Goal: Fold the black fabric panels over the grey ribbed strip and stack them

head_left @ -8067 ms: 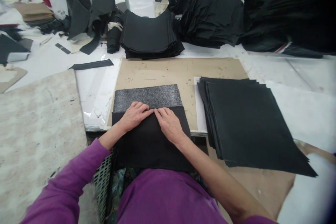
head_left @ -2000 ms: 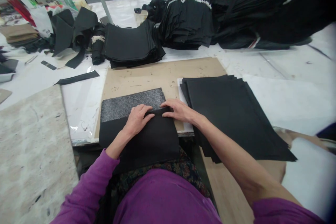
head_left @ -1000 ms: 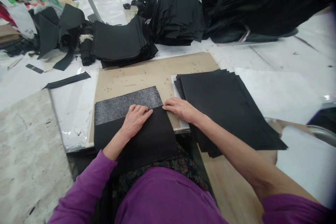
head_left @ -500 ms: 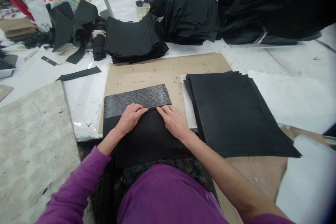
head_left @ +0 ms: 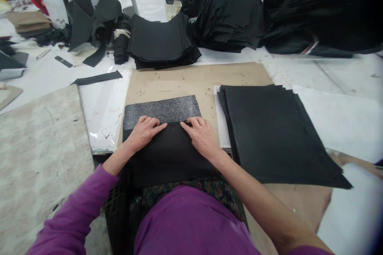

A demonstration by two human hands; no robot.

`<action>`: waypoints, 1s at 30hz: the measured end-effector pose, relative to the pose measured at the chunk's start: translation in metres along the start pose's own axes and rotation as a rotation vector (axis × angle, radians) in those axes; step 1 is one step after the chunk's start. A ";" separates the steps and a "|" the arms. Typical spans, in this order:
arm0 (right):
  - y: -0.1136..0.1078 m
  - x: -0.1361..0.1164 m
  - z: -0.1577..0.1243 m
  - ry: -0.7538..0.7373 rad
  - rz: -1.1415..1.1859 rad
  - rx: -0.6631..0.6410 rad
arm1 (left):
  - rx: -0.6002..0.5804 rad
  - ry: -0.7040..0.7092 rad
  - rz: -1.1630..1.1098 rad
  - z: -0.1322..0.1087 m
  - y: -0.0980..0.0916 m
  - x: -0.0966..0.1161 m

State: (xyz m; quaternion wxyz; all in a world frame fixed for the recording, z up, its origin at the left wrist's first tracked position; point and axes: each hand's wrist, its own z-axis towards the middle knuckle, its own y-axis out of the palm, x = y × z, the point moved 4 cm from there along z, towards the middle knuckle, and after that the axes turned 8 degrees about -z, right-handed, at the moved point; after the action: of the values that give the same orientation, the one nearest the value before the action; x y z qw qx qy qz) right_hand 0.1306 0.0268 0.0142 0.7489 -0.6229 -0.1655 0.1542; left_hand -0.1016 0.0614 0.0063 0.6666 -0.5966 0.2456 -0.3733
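A black fabric-like sheet (head_left: 172, 155) lies in front of me, its near part hanging over the table edge above my lap. Along its far side runs a speckled grey band (head_left: 163, 109), and a narrow dark folded edge borders that band. My left hand (head_left: 145, 130) grips this edge left of centre, thumb pointing inward and fingers curled. Right of centre, my right hand (head_left: 202, 134) grips the same edge, its thumb facing the left one. A short stretch of the fold shows between the two thumbs.
A stack of black sheets (head_left: 278, 135) lies close on the right. Behind the brown board (head_left: 197, 77) sit a curved black stack (head_left: 158, 42) and a tied black bundle (head_left: 231, 20). A loose black strip (head_left: 97, 77) and a mottled pale board (head_left: 44, 155) are leftward.
My view has shifted a little, so the table things appear farther right. My thumbs have spread slightly apart along the folded edge, and both hands still hold the sheet.
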 end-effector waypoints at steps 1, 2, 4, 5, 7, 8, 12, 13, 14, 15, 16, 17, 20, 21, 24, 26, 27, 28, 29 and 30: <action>-0.001 -0.005 0.002 0.000 0.006 0.013 | 0.000 0.005 0.007 0.000 -0.002 0.001; 0.000 -0.011 0.005 -0.009 0.019 0.023 | 0.001 0.010 0.013 0.001 -0.003 0.002; 0.003 -0.025 0.010 -0.055 0.063 0.036 | 0.002 0.015 0.018 0.001 -0.004 0.003; 0.005 -0.032 0.013 -0.083 0.086 0.042 | -0.001 0.015 0.018 0.001 -0.003 0.002; 0.011 -0.043 0.017 -0.124 0.119 0.048 | -0.007 0.007 0.008 -0.001 -0.001 -0.002; 0.014 -0.046 0.018 -0.131 0.127 0.047 | -0.006 0.001 -0.004 -0.004 0.000 -0.006; 0.016 -0.047 0.021 -0.123 0.126 0.026 | 0.043 -0.038 -0.080 -0.027 -0.002 -0.028; 0.015 -0.047 0.022 -0.125 0.120 0.019 | 0.054 -0.050 -0.098 -0.035 -0.004 -0.034; 0.013 -0.048 0.022 -0.126 0.112 0.011 | 0.062 -0.060 -0.113 -0.042 -0.006 -0.039; 0.011 -0.048 0.023 -0.130 0.102 0.003 | 0.066 -0.064 -0.123 -0.049 -0.008 -0.043; 0.010 -0.049 0.024 -0.131 0.091 -0.004 | 0.067 -0.063 -0.128 -0.054 -0.009 -0.046; 0.008 -0.050 0.026 -0.132 0.079 -0.010 | 0.066 -0.058 -0.128 -0.059 -0.011 -0.048; 0.005 -0.052 0.029 -0.141 0.046 -0.027 | 0.044 -0.038 -0.092 -0.066 -0.013 -0.049; 0.005 -0.052 0.029 -0.145 0.039 -0.031 | 0.029 -0.034 -0.073 -0.066 -0.013 -0.048; 0.003 -0.052 0.031 -0.162 0.023 -0.039 | -0.014 -0.019 -0.032 -0.065 -0.016 -0.045; 0.001 -0.054 0.034 -0.166 0.012 -0.037 | -0.035 -0.009 -0.021 -0.063 -0.019 -0.042; 0.000 -0.056 0.036 -0.167 0.007 -0.032 | -0.043 -0.005 -0.013 -0.062 -0.021 -0.040; 0.000 -0.060 0.038 -0.168 0.004 -0.024 | -0.052 -0.003 -0.002 -0.061 -0.023 -0.039; 0.000 -0.065 0.040 -0.173 0.006 -0.011 | -0.060 -0.003 0.010 -0.061 -0.024 -0.038; 0.000 -0.072 0.042 -0.188 0.015 0.004 | -0.064 -0.002 0.020 -0.061 -0.024 -0.037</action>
State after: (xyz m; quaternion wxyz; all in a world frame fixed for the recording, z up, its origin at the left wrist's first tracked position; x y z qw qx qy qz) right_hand 0.0469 0.0323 0.0174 0.7301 -0.6056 -0.2299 0.2178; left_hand -0.1756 0.0533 0.0156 0.6512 -0.6156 0.2624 -0.3580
